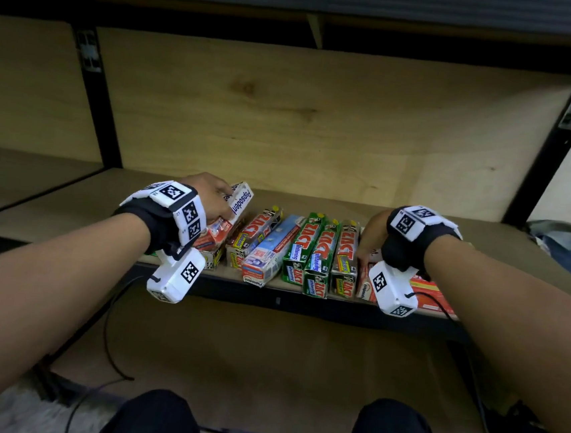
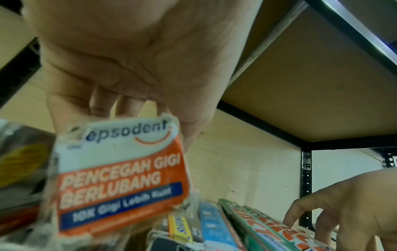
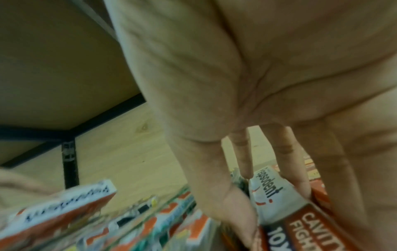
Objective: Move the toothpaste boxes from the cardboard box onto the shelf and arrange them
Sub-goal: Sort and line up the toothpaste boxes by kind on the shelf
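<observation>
1. The head view shows a row of toothpaste boxes (image 1: 294,252) lying side by side along the front edge of the wooden shelf board (image 1: 313,201), between the two hands; the wrist views show only parts of it.
2. The left hand (image 1: 209,195) pinches a white-and-orange Pepsodent toothpaste box (image 1: 240,203), tilted, above the row's left end. The left wrist view shows its worn end panel (image 2: 120,171) below the curled fingers (image 2: 101,100), hidden from the head view.
3. The right hand (image 1: 374,235) is spread, fingers pointing down; in the right wrist view the fingertips (image 3: 303,185) touch a flat orange-and-white Pepsodent box (image 3: 277,203) at the row's right end.
4. Between the hands I count two green Zact boxes (image 1: 308,250), two red-and-brown ones (image 1: 258,234) and one pale blue box (image 1: 274,250); boxes under each hand are partly hidden.
</observation>
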